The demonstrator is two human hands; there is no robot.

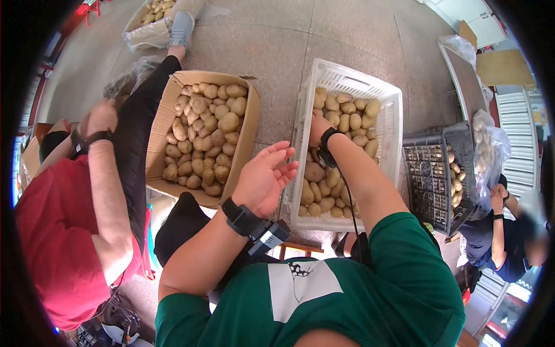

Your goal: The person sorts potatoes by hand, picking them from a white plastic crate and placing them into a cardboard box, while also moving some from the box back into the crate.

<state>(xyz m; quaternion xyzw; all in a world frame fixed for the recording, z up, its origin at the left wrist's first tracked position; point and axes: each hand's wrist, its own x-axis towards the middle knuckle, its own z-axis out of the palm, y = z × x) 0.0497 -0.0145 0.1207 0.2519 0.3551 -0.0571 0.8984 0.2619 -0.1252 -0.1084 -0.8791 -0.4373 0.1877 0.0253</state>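
Note:
My left hand (263, 179) is held palm up between the cardboard box and the white crate, its fingers apart and slightly curled, with nothing in it. Inside the white plastic crate (392, 124), my right hand (318, 128) reaches down among the potatoes (350, 115) at the left wall. Its fingers are mostly hidden, so I cannot make out whether they grip a potato. To the left stands the cardboard box (252, 113), filled with potatoes (202, 139). Each of my wrists wears a black band with a device.
A person in a red shirt (63, 231) sits at left, one leg stretched behind the box. At right are a black crate (428, 179) with potatoes and another person (491, 243). A plastic-lined container (139, 37) of potatoes stands at the far left.

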